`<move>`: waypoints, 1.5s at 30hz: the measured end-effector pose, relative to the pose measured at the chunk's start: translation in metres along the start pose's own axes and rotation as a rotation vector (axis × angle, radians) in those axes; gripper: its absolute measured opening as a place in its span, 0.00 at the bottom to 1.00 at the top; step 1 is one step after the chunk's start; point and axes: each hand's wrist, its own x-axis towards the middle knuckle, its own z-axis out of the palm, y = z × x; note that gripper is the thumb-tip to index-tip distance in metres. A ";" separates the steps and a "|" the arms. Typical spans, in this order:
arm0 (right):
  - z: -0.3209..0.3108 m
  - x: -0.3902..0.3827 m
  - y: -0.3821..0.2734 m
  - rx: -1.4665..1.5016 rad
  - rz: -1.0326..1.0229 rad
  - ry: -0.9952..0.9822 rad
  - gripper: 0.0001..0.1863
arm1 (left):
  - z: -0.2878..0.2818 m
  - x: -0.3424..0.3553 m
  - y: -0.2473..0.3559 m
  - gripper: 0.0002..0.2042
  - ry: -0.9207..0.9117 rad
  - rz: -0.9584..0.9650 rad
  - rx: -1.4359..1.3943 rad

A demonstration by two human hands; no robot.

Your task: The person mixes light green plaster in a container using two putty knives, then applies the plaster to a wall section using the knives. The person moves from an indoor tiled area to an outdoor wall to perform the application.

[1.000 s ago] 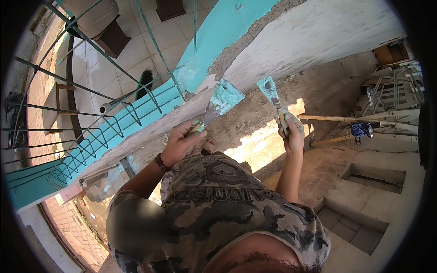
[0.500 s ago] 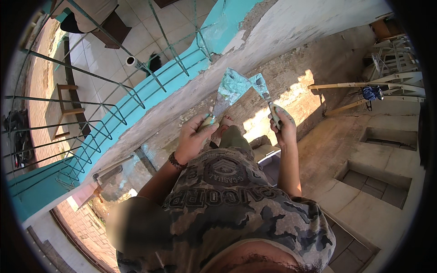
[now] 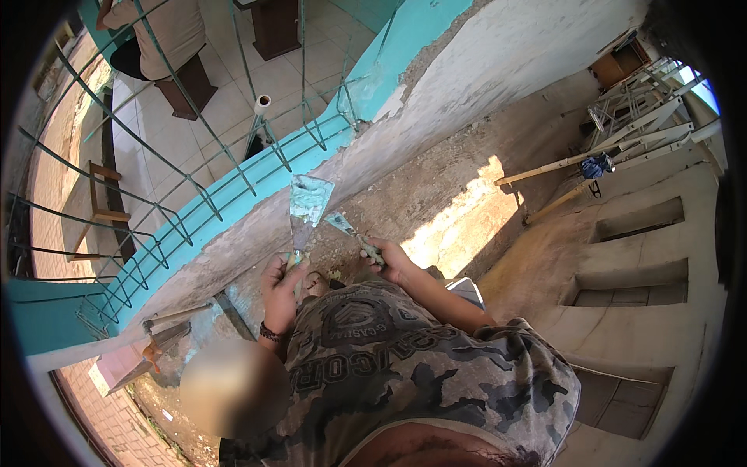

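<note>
My left hand (image 3: 282, 294) is closed round the handle of a wide putty knife (image 3: 310, 201). Its blade points away from me, coated with turquoise paste or paint. In my right hand (image 3: 389, 262) is a narrower putty knife (image 3: 341, 223), also smeared turquoise, gripped by its handle with the blade angled toward the left. The two blades are apart, the wider one farther out. Just beyond them runs a curved low wall (image 3: 257, 194) with a turquoise top edge and worn, peeling plaster below.
Thin green metal bars (image 3: 222, 148) rise from the wall's top, some bent toward me. Behind them a person (image 3: 167, 39) sits on a tiled floor area, near a wooden chair (image 3: 109, 206). Wooden poles and ladders (image 3: 630, 144) lean at the far right beside a wall with recesses (image 3: 638, 284).
Both putty knives have shifted left and nearer to me. Their blades overlapped in view before and now stand apart. My view has turned as well.
</note>
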 end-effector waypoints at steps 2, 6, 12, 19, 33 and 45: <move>0.007 0.004 -0.016 -0.013 -0.063 -0.003 0.07 | -0.002 0.001 -0.002 0.03 -0.011 0.027 -0.001; 0.014 -0.017 -0.045 0.051 -0.156 -0.037 0.09 | 0.009 0.005 0.003 0.03 -0.061 0.030 -0.015; -0.007 -0.044 -0.149 0.169 -0.395 -0.064 0.06 | 0.026 0.020 0.001 0.04 -0.099 0.060 -0.032; 0.073 -0.171 -0.299 0.354 -1.103 -0.341 0.09 | 0.037 0.038 0.013 0.04 -0.115 0.027 -0.043; 0.102 -0.161 -0.264 0.230 -1.151 -0.400 0.09 | 0.013 0.026 -0.010 0.06 -0.033 -0.020 -0.034; 0.057 -0.089 -0.201 0.180 -0.790 -0.198 0.07 | 0.020 0.033 -0.009 0.07 -0.006 -0.043 -0.040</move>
